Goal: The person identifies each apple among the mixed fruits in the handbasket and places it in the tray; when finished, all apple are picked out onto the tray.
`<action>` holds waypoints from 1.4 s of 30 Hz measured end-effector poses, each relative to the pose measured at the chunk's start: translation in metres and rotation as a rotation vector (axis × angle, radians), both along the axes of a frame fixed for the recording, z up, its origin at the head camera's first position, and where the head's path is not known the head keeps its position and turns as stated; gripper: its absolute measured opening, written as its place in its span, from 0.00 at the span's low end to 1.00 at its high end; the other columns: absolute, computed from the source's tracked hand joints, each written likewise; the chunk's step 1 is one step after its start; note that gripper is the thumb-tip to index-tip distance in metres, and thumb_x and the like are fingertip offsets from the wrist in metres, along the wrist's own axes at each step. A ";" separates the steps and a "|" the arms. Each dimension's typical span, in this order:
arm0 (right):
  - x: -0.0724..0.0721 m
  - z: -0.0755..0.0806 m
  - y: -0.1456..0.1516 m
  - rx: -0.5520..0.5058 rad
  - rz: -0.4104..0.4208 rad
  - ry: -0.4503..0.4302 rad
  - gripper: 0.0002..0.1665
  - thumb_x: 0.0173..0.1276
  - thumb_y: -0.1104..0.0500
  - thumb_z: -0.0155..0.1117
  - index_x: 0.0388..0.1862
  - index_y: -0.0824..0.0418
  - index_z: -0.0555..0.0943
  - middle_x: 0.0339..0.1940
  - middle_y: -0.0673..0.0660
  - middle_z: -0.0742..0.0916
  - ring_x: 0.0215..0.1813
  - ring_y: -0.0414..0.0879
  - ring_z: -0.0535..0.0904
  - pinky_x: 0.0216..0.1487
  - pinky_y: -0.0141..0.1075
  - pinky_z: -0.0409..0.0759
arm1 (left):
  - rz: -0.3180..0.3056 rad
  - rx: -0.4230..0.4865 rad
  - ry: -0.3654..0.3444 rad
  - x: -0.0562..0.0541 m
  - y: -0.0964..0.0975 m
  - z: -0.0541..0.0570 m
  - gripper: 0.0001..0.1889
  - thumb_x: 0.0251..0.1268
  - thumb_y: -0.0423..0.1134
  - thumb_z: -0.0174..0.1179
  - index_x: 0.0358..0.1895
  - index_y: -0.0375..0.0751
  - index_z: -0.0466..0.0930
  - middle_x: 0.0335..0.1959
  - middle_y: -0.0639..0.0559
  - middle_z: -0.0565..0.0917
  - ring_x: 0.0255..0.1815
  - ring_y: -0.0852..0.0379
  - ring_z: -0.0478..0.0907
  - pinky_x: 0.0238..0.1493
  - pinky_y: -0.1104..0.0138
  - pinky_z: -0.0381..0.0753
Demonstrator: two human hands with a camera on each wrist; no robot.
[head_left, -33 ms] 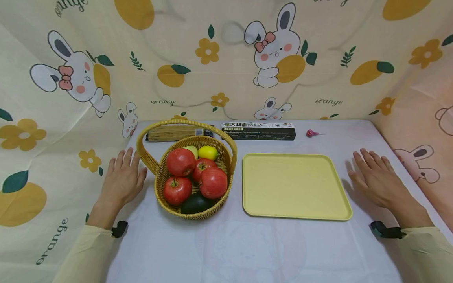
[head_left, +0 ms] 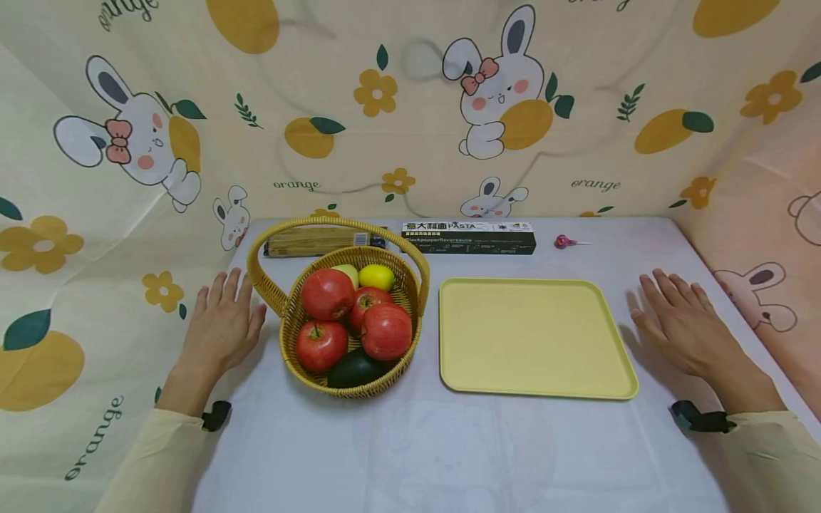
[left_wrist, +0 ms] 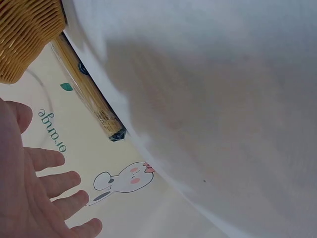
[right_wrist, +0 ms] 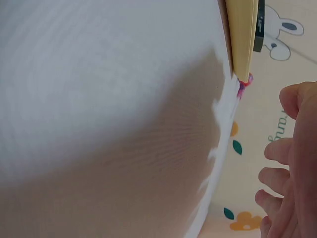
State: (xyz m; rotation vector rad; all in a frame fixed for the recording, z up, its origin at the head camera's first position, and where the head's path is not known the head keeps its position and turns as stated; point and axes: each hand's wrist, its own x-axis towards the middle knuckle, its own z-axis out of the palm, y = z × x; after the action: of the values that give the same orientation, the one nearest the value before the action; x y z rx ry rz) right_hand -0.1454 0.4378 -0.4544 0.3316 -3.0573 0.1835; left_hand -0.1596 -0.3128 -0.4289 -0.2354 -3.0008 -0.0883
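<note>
My left hand (head_left: pixel 221 320) is palm down with its fingers extended, to the left of a wicker basket (head_left: pixel 285 349), and holds nothing. Several red apples (head_left: pixel 323 346) fill the basket, with a bright yellow lemon (head_left: pixel 377 277), a pale green fruit (head_left: pixel 348 273) partly hidden behind an apple, and a dark avocado-like fruit (head_left: pixel 355 368) at the front. On the right, my right hand (head_left: pixel 683 328) also has straight fingers and an empty palm. It is nearest to a yellow rectangular tray (head_left: pixel 535 338), apart from its right edge. Both wrist views show the fingers spread with nothing in them.
Behind the basket lies a clear pack of spaghetti (head_left: pixel 308 242), partly covered by the handle. A dark pasta box (head_left: pixel 468 239) sits at the table's back, and a wrapped lollipop (head_left: pixel 564 242) lies to its right. Printed cloth (head_left: pixel 423 142) hangs behind the table.
</note>
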 end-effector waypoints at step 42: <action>0.028 0.023 -0.003 -0.396 0.014 -0.040 0.42 0.88 0.53 0.55 0.93 0.53 0.52 0.89 0.73 0.60 0.85 0.82 0.54 0.84 0.78 0.45 | -0.351 1.035 0.056 0.073 -0.012 0.042 0.31 0.75 0.17 0.56 0.80 0.28 0.70 0.78 0.50 0.79 0.75 0.66 0.78 0.72 0.80 0.75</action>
State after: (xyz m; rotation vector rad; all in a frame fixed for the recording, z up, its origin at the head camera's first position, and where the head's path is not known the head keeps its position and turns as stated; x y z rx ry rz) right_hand -0.1172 0.4350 -0.4315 0.3245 -2.9591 0.7883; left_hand -0.0869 -0.3246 -0.3869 -0.5899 -2.4029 -1.5319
